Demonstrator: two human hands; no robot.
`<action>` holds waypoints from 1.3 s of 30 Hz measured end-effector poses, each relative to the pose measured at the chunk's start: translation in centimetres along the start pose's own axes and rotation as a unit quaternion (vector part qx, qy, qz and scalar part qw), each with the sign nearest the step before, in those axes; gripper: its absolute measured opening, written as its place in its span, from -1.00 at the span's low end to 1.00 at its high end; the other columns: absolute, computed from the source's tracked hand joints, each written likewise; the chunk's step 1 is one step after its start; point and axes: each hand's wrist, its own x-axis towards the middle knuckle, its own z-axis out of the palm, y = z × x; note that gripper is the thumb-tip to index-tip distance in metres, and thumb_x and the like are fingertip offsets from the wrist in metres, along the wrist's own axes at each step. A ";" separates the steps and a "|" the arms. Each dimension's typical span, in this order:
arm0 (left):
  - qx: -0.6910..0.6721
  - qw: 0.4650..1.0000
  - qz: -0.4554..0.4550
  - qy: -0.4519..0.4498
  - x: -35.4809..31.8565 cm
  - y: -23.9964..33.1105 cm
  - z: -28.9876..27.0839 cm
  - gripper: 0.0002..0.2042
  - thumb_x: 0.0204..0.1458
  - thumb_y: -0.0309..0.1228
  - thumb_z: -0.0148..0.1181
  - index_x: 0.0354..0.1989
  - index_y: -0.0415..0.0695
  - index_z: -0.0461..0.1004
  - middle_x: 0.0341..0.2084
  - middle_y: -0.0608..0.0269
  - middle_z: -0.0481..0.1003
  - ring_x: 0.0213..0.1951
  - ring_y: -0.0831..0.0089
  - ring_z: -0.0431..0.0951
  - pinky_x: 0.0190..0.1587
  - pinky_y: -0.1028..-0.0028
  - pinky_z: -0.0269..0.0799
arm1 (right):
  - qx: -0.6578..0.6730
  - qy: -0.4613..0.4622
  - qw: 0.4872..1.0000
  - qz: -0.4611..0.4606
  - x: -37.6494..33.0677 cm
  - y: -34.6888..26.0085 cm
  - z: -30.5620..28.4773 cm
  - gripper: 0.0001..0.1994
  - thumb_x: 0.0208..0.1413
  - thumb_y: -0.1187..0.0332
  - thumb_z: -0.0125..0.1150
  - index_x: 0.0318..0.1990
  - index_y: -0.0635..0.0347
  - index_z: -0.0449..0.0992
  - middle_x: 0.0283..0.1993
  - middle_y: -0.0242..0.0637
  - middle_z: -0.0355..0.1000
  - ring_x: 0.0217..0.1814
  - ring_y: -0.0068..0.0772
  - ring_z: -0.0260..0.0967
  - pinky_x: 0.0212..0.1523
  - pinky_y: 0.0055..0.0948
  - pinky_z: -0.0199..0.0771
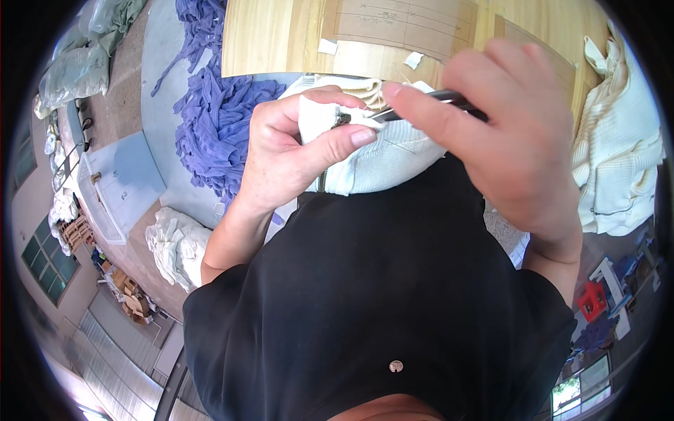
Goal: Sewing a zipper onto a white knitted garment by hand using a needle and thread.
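My left hand point(298, 144) pinches the edge of a white knit garment point(393, 158) between thumb and fingers. A dark metal zipper point(342, 119) shows at that edge, right by my thumb. In my right hand point(516, 133) are small black-handled snips point(449, 97), their thin metal tip at the white edge just beyond my left thumb. My right fingers are closed around the handle and slightly blurred. Loose threads stick out near the tip. The garment hangs down in front of my black shirt, and its far part is hidden behind my hands.
Ahead is a wooden table point(274, 42) with a brown card pattern point(404, 27) and small white scraps on it. A purple fabric heap point(217, 126) lies to the left. White knit garments point(614, 154) are piled at the right. A white bundle point(175, 245) sits at lower left.
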 end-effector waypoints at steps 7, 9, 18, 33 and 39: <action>0.005 1.000 0.020 -0.004 0.2 0.4 0.0 -0.83 -0.13 -0.59 0.25 -0.32 -0.29 0.48 -0.39 0.25 0.51 -0.34 0.59 0.47 -0.29 0.61 0.38 | 0.008 0.025 1.000 0.017 -0.2 -0.2 -0.7 -0.66 -0.38 0.43 0.17 -0.29 0.05 0.57 -0.53 -0.43 0.17 -0.45 -0.39 0.16 -0.41 -0.42 0.11; 0.005 1.000 0.021 -0.002 0.1 0.3 0.1 -0.83 -0.13 -0.60 0.24 -0.32 -0.29 0.48 -0.39 0.24 0.51 -0.34 0.59 0.47 -0.29 0.61 0.38 | 0.017 0.003 1.000 0.023 0.4 -0.9 -1.5 -0.66 -0.38 0.43 0.17 -0.29 0.05 0.57 -0.53 -0.43 0.17 -0.45 -0.39 0.16 -0.41 -0.42 0.10; -0.004 1.000 0.013 -0.006 0.1 0.0 -0.1 -0.82 -0.13 -0.60 0.25 -0.31 -0.28 0.48 -0.39 0.25 0.51 -0.34 0.59 0.47 -0.29 0.61 0.37 | 0.012 0.041 0.999 0.004 -1.0 0.0 1.2 -0.65 -0.39 0.41 0.15 -0.28 0.05 0.56 -0.52 -0.43 0.16 -0.45 -0.41 0.15 -0.43 -0.43 0.08; -0.008 1.000 0.015 0.002 0.0 0.2 0.0 -0.83 -0.13 -0.60 0.24 -0.31 -0.28 0.49 -0.39 0.26 0.51 -0.33 0.59 0.46 -0.27 0.62 0.37 | 0.030 -0.015 0.999 0.024 0.8 -1.2 -1.5 -0.65 -0.37 0.44 0.16 -0.27 0.05 0.56 -0.54 -0.43 0.15 -0.46 -0.40 0.15 -0.43 -0.43 0.08; -0.012 1.000 0.013 0.008 -0.1 -0.1 -0.1 -0.83 -0.13 -0.61 0.24 -0.31 -0.29 0.49 -0.40 0.26 0.51 -0.34 0.59 0.46 -0.29 0.62 0.36 | 0.010 -0.050 0.998 0.031 0.7 -1.2 -1.0 -0.64 -0.38 0.42 0.15 -0.26 0.05 0.56 -0.52 -0.43 0.15 -0.46 -0.42 0.14 -0.45 -0.43 0.06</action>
